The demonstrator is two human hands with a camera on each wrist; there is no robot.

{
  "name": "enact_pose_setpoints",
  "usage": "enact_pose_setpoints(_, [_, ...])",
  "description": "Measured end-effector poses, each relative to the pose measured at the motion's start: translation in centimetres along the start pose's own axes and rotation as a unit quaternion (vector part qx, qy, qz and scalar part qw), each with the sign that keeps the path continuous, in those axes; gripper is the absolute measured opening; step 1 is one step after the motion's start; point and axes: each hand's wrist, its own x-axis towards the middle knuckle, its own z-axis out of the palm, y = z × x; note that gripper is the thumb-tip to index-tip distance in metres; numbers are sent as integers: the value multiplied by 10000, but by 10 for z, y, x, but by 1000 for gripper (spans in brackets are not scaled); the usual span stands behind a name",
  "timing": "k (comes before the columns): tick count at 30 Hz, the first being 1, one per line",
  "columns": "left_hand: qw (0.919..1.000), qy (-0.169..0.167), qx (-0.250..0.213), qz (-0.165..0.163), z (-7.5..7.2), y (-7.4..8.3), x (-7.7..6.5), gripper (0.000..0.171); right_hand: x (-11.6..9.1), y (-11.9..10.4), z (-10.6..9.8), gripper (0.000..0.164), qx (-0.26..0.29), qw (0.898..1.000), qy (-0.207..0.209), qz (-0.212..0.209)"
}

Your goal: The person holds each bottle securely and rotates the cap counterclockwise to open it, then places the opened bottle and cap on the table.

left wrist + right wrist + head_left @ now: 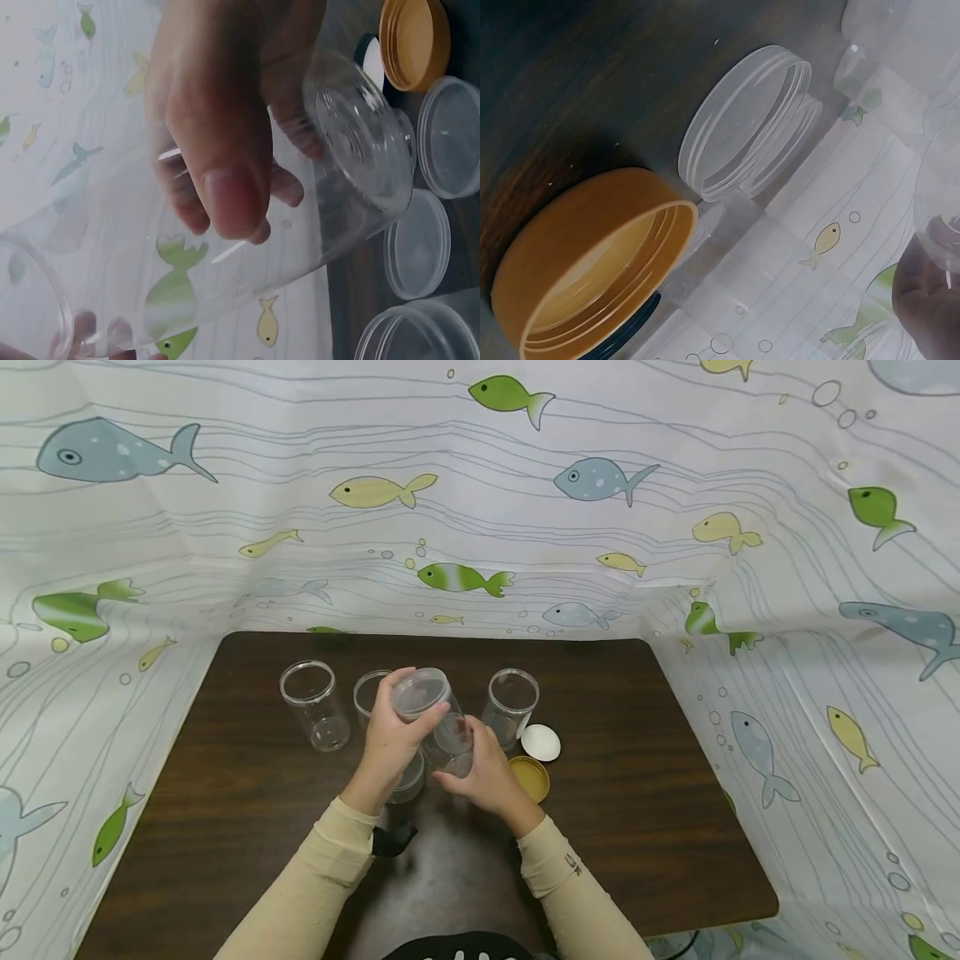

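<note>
A clear plastic jar (458, 737) is held tilted between both hands above the table. My left hand (392, 731) grips its upper end, where a frosted round top shows; I cannot tell whether that is a lid. Near the base, my right hand (491, 774) holds the jar, its thumb and fingers round the side. In the left wrist view the right hand (225, 142) lies across the jar wall, close to the round base (360, 142). Left-hand fingers (84, 330) show at the other end. The right wrist view catches only part of a hand at its lower right edge.
Clear jars stand at the left (315, 706), behind the left hand (366, 689) and at the right (512, 702). A white lid (541, 742) and a gold-orange lid (530, 778) lie by the right hand. Translucent lids (742, 124) also lie on the dark table (622, 793).
</note>
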Motion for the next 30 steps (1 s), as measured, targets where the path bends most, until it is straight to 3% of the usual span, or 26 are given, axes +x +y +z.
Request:
enact_pose_setpoints(6, [9996,80,264,0,-4,4,0,75,-1,2,3,88,-197,9995,216,-99])
enact_pose_setpoints(14, [9993,70,347,117,-11,6,1,78,-3,0,2,89,-161,9997,178,-38])
enact_pose_setpoints(20, [9985,-226,458,197,-16,3,0,65,-4,0,3,91,-189,9996,222,-14])
enact_pose_setpoints(30, [9845,-644,1279,1016,-26,4,2,48,-5,1,4,93,-255,9992,282,-136])
